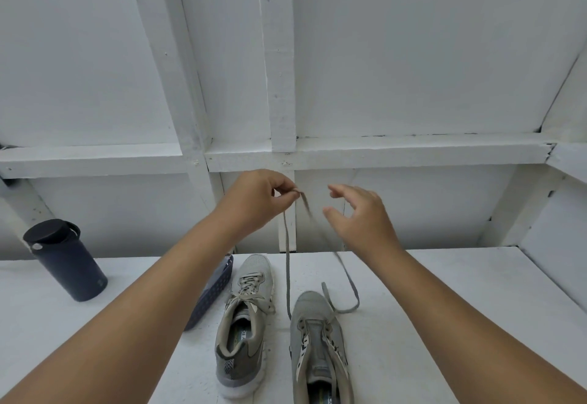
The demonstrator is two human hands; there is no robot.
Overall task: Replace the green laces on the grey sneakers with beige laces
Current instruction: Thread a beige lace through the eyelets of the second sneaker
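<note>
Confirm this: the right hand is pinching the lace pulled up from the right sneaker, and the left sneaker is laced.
Wrong hand. In the head view the left hand pinches the lace pulled up from the right sneaker; the right hand is open beside it, holding nothing. The left sneaker is laced.

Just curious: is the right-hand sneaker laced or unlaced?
Unlaced: the right sneaker shows bare eyelets, and the left hand holds up a loose lace.

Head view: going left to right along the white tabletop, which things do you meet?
Dark navy lidded bottle → dark blue perforated basket → laced grey sneaker → grey sneaker with emptied eyelets.
</note>
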